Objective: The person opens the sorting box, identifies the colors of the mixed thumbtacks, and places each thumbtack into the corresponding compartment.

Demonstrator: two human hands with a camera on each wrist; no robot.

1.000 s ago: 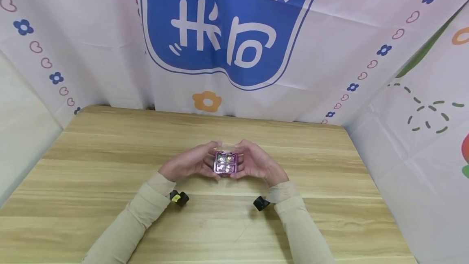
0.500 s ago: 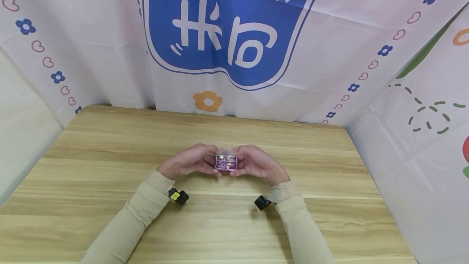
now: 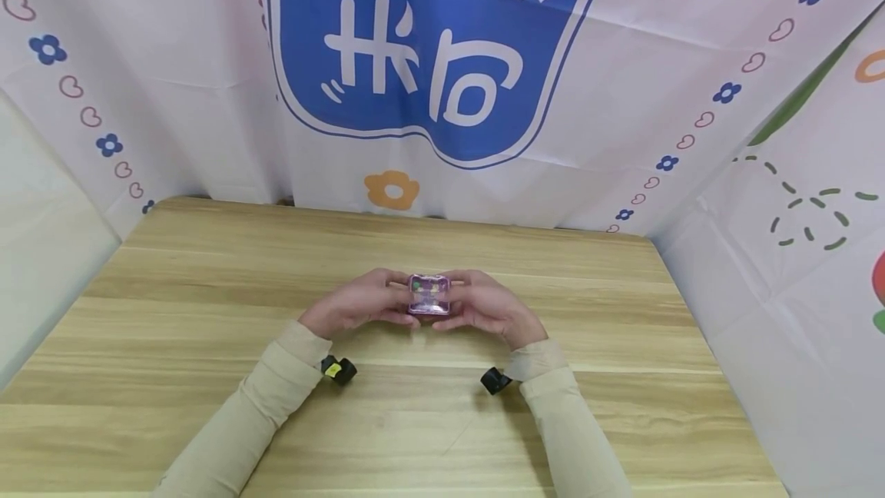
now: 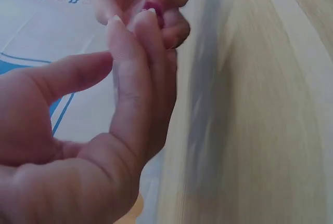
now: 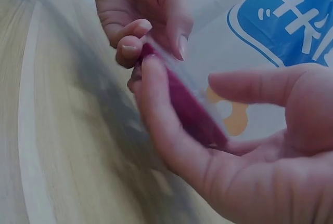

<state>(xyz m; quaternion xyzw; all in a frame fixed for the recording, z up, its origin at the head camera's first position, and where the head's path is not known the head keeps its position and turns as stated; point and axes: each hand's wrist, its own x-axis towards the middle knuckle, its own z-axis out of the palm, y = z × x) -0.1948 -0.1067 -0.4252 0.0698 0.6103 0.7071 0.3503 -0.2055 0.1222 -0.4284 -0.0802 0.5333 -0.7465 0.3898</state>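
A small purple compartment box (image 3: 429, 295) with a clear lid is held between both hands, above the table. Small green and yellow pieces show through its glossy top. My left hand (image 3: 362, 300) holds its left side and my right hand (image 3: 487, 303) its right. In the right wrist view, the purple base (image 5: 188, 110) rests along the curled fingers of the right hand (image 5: 208, 169), whose thumb stands apart from it. The left hand (image 5: 143, 8) grips the far end there. In the left wrist view, the left hand's fingers (image 4: 130, 99) hide most of the box.
A wooden table (image 3: 429, 429) spreads beneath the hands. Behind it hangs a white cloth (image 3: 318, 171) with a blue printed sign and flowers. Black wrist cameras (image 3: 339, 370) sit under both beige sleeves (image 3: 252, 413).
The clear lid stood raised at the box's far edge, with the compartments exposed; now it lies over the box. The thumbs have come in and down. Both forearms stay nearly still.
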